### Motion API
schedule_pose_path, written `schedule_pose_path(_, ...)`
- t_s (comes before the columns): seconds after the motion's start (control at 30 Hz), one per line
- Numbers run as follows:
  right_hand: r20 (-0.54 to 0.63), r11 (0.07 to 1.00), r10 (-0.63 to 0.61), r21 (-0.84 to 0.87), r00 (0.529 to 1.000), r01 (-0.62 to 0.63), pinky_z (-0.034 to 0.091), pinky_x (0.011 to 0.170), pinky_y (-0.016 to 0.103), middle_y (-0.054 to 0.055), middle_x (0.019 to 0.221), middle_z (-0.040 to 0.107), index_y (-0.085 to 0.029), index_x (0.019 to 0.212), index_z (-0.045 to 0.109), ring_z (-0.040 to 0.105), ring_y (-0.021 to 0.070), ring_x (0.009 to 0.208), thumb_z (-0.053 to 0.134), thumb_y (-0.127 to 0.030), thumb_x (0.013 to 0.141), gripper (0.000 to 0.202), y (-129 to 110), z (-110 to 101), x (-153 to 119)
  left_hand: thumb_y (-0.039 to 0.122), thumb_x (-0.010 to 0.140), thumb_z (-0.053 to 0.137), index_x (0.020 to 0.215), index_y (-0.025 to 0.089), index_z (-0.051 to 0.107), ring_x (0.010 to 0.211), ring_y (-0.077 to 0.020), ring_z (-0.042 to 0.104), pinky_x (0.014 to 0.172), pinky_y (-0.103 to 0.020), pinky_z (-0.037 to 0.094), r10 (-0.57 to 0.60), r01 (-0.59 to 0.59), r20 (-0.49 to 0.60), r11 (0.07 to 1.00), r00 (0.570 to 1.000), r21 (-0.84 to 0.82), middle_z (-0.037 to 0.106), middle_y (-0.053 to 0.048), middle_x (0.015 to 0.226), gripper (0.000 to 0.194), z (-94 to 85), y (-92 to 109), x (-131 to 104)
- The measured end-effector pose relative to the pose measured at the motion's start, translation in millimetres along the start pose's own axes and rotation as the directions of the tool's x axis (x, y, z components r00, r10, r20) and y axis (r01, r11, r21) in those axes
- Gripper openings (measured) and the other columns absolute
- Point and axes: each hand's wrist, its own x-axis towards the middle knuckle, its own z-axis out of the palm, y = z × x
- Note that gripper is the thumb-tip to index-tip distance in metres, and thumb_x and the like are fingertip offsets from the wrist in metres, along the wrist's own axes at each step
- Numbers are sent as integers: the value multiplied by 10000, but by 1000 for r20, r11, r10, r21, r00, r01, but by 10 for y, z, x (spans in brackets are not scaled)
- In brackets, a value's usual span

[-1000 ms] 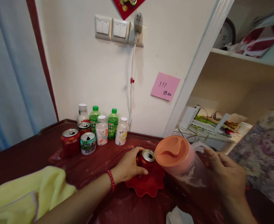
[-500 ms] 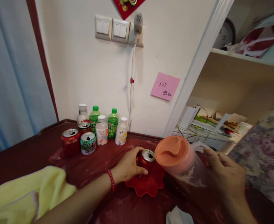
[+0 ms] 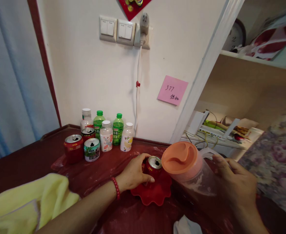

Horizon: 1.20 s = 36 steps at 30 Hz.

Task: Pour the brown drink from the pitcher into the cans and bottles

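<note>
Here the left hand (image 3: pixel 135 174) is wrapped around a small red aluminium drink can (image 3: pixel 152 169) with its tab already open, which stands on a red scalloped plastic dish (image 3: pixel 154 195) on the dark red plastic-covered surface (image 3: pixel 104 172). The right hand (image 3: pixel 235 185) grips the white handle of a clear plastic pitcher with an orange lid (image 3: pixel 186 165), tilted towards the can so that its spout sits just beside the can's opening. The can looks light and thin-walled, likely to dent under a hard squeeze and easy to tip; holding it round the middle of its side, as the left hand does, seems the steadiest place. The pitcher looks stiff, its wall wet or cloudy and possibly slippery, so the handle is the safest hold; how full it is I cannot tell. Well apart, by the wall, stand a group of small plastic bottles with green and white caps (image 3: pixel 108 130) and three more opened cans (image 3: pixel 81 148). A pale yellow cloth (image 3: pixel 35 201) lies at the near left, and a white crumpled tissue (image 3: pixel 186 226) at the near edge.
</note>
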Motion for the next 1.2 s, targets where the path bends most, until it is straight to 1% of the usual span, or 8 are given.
schedule_pose_path(0.27,8,1000,-31,4,999,31,310,496,273,-10,609,467,-212,685,642,406,168,620,717,-809,821,617,6,-9,2,102,549,962,1237,241,676,1203,-338,680,1073,-470,507,1,-1,1,1000,1000,-23,755,-76,1286,758,3,-10,-6)
schedule_pose_path(0.4,3,999,-40,-31,999,40,307,520,275,-12,610,445,-214,646,594,393,162,631,702,-822,821,641,-7,-13,0,100,542,968,1236,242,674,1207,-337,676,1081,-471,502,3,-3,-1,1000,1000,-19,753,-73,1285,767,3,-13,-2)
schedule_pose_path(0.7,2,1000,8,17,1000,-8,289,518,274,-15,642,449,-212,680,619,383,163,640,728,-814,785,620,-52,7,-24,80,544,966,1248,220,670,1197,-332,673,1070,-461,501,-11,11,2,1000,1000,-3,747,-83,1287,776,3,12,-1)
schedule_pose_path(0.9,-1,1000,-9,-19,1000,9,291,531,274,-19,618,440,-216,646,583,386,161,633,704,-859,781,668,-32,-2,-16,87,548,968,1241,238,673,1204,-331,668,1075,-461,500,-3,3,4,1000,1000,6,743,-78,1300,768,-4,16,-2)
schedule_pose_path(1.07,0,1000,-10,-21,1000,10,305,534,272,-19,615,445,-209,671,611,392,161,627,708,-859,785,667,-1,-4,-6,84,535,971,1234,226,668,1215,-337,667,1087,-463,491,-1,1,6,1000,1000,-14,746,-82,1295,775,-8,18,-3)
schedule_pose_path(1.2,-6,1000,-4,-11,1000,4,303,528,276,-13,612,454,-212,663,613,394,168,628,718,-856,771,662,-21,1,-12,83,532,971,1230,237,665,1214,-333,665,1087,-462,489,-7,7,3,1000,1000,-12,747,-75,1293,778,-6,17,-6)
